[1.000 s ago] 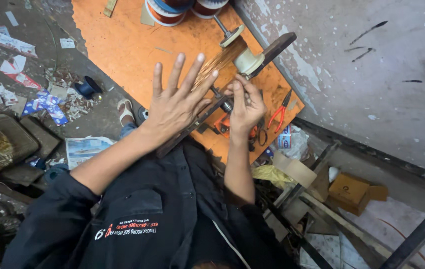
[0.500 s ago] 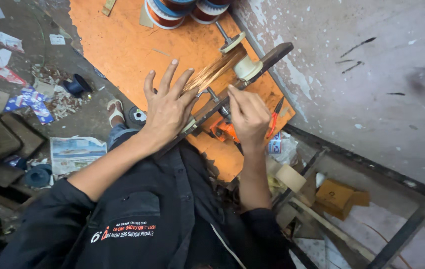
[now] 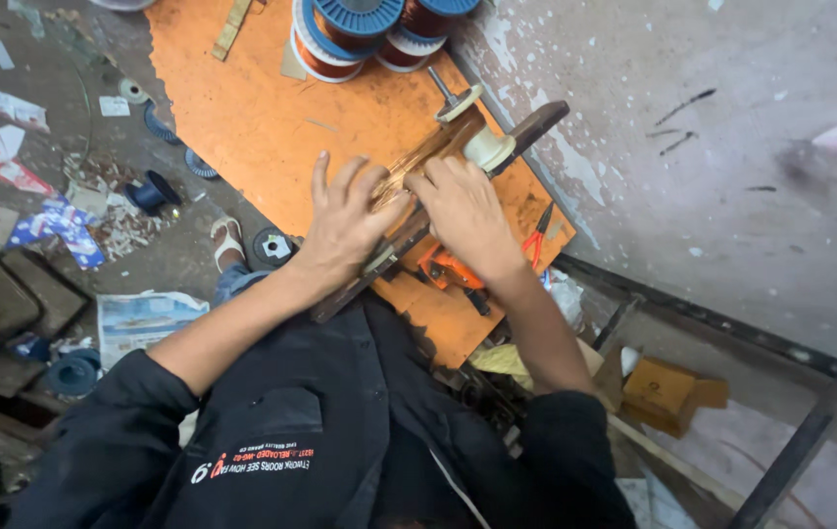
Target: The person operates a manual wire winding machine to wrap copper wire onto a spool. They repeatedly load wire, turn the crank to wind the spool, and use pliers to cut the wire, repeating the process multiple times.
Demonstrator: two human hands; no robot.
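Note:
A long dark wooden bar (image 3: 532,125) lies slanted across an orange board (image 3: 242,118), carrying a cream spool (image 3: 490,150) and a coil of copper wire (image 3: 428,157). My left hand (image 3: 345,217) rests on the bar with fingers spread, its fingertips touching the copper wire. Right beside it, my right hand (image 3: 466,214) presses on the wire and bar with curled fingers. Whether either hand grips the wire is hidden by the fingers.
Copper wire reels with blue flanges (image 3: 340,34) stand at the board's far end. An orange tool (image 3: 446,269) and red-handled pliers (image 3: 536,235) lie near my right wrist. A grey wall (image 3: 693,147) rises at right. Scrap paper, a blue reel (image 3: 152,191) and a cardboard box (image 3: 668,392) litter the floor.
Both hands have come together on the coil. My left hand slid up the bar toward the spool, and my right hand moved over the wire from the bar's near side.

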